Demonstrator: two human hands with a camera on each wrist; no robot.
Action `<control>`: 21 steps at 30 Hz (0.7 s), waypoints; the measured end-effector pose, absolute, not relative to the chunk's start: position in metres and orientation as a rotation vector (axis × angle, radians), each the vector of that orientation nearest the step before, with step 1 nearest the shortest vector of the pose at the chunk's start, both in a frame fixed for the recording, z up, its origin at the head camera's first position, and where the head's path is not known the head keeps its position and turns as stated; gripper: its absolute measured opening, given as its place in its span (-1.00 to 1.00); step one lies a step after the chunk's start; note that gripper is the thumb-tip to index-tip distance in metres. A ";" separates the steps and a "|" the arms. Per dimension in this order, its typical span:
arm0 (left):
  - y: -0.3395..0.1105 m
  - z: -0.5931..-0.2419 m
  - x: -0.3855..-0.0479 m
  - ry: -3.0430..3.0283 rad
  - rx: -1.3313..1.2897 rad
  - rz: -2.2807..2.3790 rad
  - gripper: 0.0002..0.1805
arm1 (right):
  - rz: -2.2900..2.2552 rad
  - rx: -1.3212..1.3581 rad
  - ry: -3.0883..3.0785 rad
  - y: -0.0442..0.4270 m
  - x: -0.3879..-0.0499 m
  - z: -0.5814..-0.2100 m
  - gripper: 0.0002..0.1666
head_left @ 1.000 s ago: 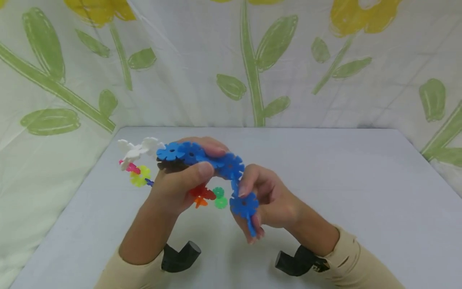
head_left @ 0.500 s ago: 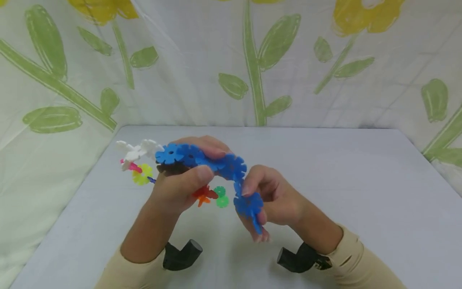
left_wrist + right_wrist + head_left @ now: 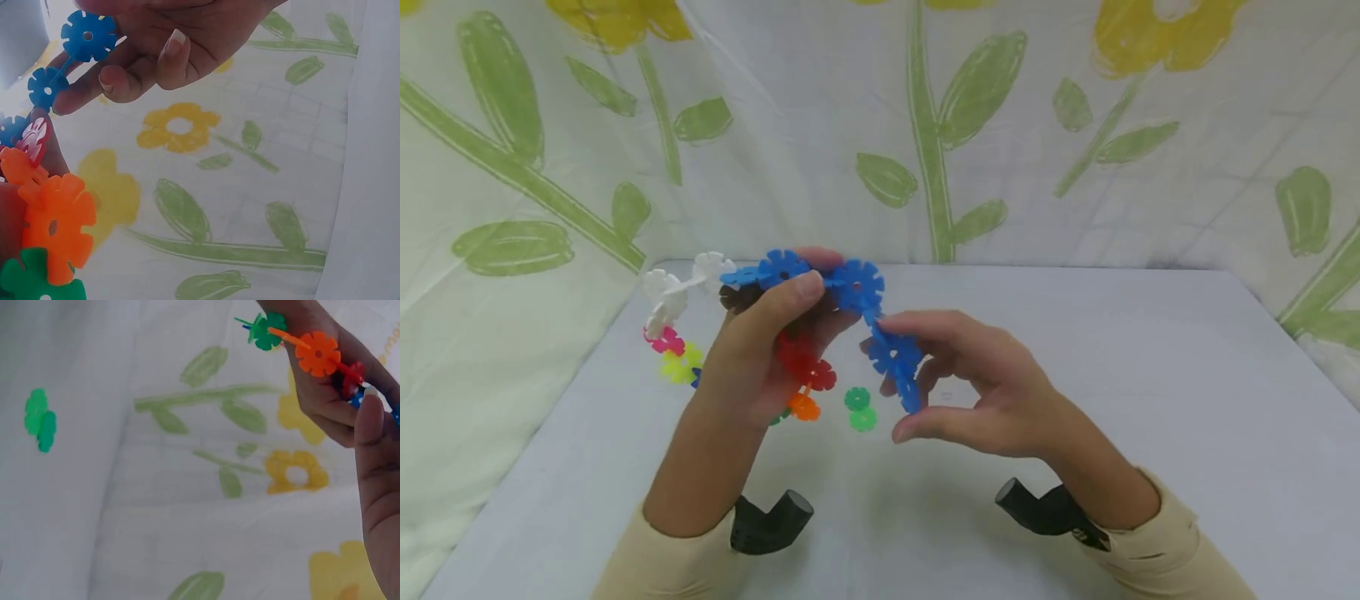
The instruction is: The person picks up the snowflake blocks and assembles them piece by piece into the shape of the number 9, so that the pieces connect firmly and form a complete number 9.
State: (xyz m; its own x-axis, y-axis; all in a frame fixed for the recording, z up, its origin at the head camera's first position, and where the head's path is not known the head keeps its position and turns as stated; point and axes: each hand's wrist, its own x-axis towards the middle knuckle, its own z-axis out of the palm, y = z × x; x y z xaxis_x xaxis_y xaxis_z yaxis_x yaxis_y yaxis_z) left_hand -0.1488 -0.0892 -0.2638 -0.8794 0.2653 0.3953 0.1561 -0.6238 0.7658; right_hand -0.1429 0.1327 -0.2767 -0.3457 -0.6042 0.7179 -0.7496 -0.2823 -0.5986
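Observation:
A chain of interlocking plastic flower discs [image 3: 892, 354] is held up between both hands. My left hand [image 3: 748, 358] grips its blue stretch, thumb in front and fingers behind. White, pink and yellow discs [image 3: 682, 364] show left of that hand; red and orange discs [image 3: 806, 407] hang right of it. My right hand [image 3: 992, 383] has its fingers curled about the blue end, with the chain passing between two fingers. Its thumb stands apart, just below the last blue disc. In the left wrist view, blue discs [image 3: 88, 35] lie against the right fingers. Part of the chain is hidden behind the left hand.
Two joined green discs [image 3: 860, 408] lie on the white table [image 3: 1112, 358], below and between the hands. Behind the table's far edge hangs a white cloth [image 3: 790, 167] printed with flowers and leaves. A black wrist mount [image 3: 772, 523] sits on each sleeve.
The left hand has lifted and turned the chain, bringing its blue part higher. My right hand has also risen, and its thumb has come away from the blue end that it pinched.

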 end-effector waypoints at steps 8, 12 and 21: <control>-0.088 -0.263 -0.151 1.273 0.748 2.633 -0.69 | 1.617 1.677 -1.739 0.135 -0.147 -0.279 -0.25; -0.087 -0.263 -0.152 1.310 0.738 2.613 -0.67 | 1.619 1.646 -1.733 0.135 -0.147 -0.281 -0.27; -0.102 -0.262 -0.156 1.462 0.702 2.700 -0.68 | 1.565 1.535 -2.204 0.133 -0.160 -0.296 0.00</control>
State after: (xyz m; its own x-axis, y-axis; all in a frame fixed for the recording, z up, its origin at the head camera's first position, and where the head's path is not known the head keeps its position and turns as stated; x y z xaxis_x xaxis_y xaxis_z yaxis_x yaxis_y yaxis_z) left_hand -0.1559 -0.1016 -0.2617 -0.9006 0.2000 0.3860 0.2139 -0.5692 0.7939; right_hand -0.1603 0.1332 -0.2959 -0.5119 -0.6832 0.5207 -0.7168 0.0056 -0.6973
